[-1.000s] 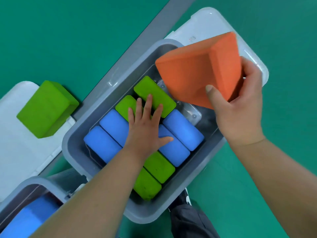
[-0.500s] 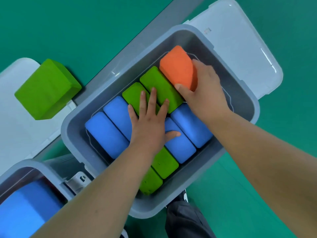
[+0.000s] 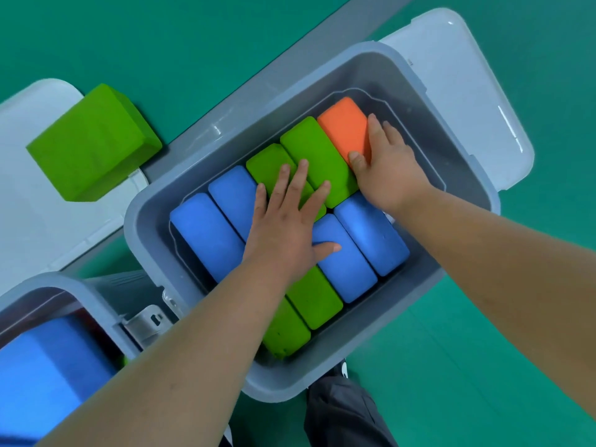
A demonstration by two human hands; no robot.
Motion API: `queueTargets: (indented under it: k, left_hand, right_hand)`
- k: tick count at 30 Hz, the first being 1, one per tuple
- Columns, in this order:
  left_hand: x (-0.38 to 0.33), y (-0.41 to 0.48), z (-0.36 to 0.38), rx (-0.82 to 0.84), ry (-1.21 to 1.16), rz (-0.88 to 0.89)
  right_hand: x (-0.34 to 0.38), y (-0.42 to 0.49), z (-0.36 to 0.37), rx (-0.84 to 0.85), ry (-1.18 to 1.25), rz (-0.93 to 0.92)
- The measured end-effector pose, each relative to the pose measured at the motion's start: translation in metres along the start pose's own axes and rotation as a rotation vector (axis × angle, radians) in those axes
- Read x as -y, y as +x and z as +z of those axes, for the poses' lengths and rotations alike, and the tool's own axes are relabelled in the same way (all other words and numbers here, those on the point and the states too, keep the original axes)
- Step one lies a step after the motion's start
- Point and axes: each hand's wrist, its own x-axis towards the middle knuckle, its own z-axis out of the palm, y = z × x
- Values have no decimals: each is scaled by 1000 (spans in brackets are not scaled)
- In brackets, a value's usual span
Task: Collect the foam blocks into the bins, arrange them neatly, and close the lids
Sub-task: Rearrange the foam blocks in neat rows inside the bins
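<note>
A grey bin [image 3: 361, 359] holds several blue and green foam blocks standing on edge in rows. An orange block [image 3: 342, 129] stands at the far end of the bin beside a green block [image 3: 317, 156]. My right hand [image 3: 388, 166] holds the orange block, thumb on its near end and fingers down its far side. My left hand [image 3: 288, 224] lies flat with spread fingers on the green and blue blocks in the middle. The bin's clear lid [image 3: 467, 91] hangs open behind it.
A loose green block [image 3: 92, 145] lies on the white lid [image 3: 38, 221] of a second grey bin [image 3: 58, 285] at lower left, which holds a blue block [image 3: 42, 375]. Green floor surrounds the bins. A dark shoe [image 3: 338, 411] shows below the main bin.
My right hand brought the orange block down from above the bin and set it on edge at the far end beside the green block. My left hand stayed pressed on the blocks.
</note>
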Motion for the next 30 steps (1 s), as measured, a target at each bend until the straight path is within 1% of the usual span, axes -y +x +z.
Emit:
queueTargets:
  k: [2, 4, 6, 8, 10, 11, 14, 16, 17, 18, 20, 21, 22, 24, 26, 28, 30]
  left_hand:
    - [11, -8, -3, -12, -39, 44]
    - [22, -17, -8, -28, -145, 62]
    - [37, -28, -18, -63, -283, 42]
    - [58, -41, -34, -184, -408, 43]
    - [85, -55, -51, -348, -445, 45]
    - [99, -62, -60, -410, -442, 7]
    - [146, -78, -82, -558, -456, -204]
    - [179, -83, -85, -614, -488, -349]
    - [196, -84, -83, -615, -500, -427]
    - [213, -83, -78, -595, -503, -514]
    - [247, -77, -67, -497, -484, -682]
    - [263, -72, -61, -429, -459, -738]
    - [278, -66, -55, -353, -421, -765]
    - [300, -54, -45, -176, -312, -750]
    - [314, -42, -38, -37, -198, -724]
    - [321, -30, -30, 31, -113, -709]
    - [327, -15, -22, 28, -58, -679]
  right_hand:
    - [14, -6, -3, -53, 2, 8]
    - [35, -13, -6, -150, 21, -71]
    - [60, -19, -6, -243, 40, -156]
    - [92, -26, 0, -307, 77, -239]
    - [128, -30, 11, -322, 95, -332]
    - [145, -30, 18, -314, 87, -380]
    - [189, -23, 40, -263, -12, -513]
    - [214, -14, 53, -194, -94, -564]
    - [226, -10, 59, -149, -131, -589]
    - [236, -6, 65, -107, -154, -616]
    - [247, 0, 80, -14, -172, -630]
    - [249, 1, 88, 15, -204, -618]
    - [248, 1, 97, 3, -276, -615]
    - [243, -3, 112, -111, -416, -654]
    - [241, -6, 119, -199, -427, -650]
    - [241, -3, 122, -237, -424, -626]
    - [240, -1, 127, -257, -428, -626]
